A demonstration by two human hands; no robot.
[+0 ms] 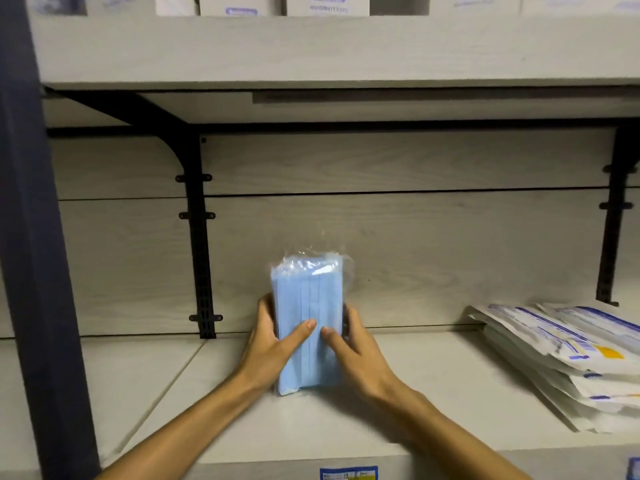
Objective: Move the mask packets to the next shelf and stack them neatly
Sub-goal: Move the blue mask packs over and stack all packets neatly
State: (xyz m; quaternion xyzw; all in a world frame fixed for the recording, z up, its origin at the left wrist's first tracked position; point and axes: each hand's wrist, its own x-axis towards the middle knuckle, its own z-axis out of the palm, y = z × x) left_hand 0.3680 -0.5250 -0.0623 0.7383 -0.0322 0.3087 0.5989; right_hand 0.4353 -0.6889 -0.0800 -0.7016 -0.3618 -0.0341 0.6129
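A packet of light blue masks (306,299) in clear plastic lies lengthwise on the pale wooden shelf (415,393), its far end close to the back wall. My left hand (273,344) grips its left side, thumb across the top. My right hand (353,344) grips its right side, thumb also on top. Both thumbs nearly meet at the middle of the packet. The fingers of both hands are hidden behind the packet's sides.
A slanted pile of white sealed pouches (568,355) with blue and yellow print lies at the shelf's right end. Black brackets (201,237) run up the back wall. A dark blue post (38,271) stands at left. Boxes (325,5) sit on the shelf above.
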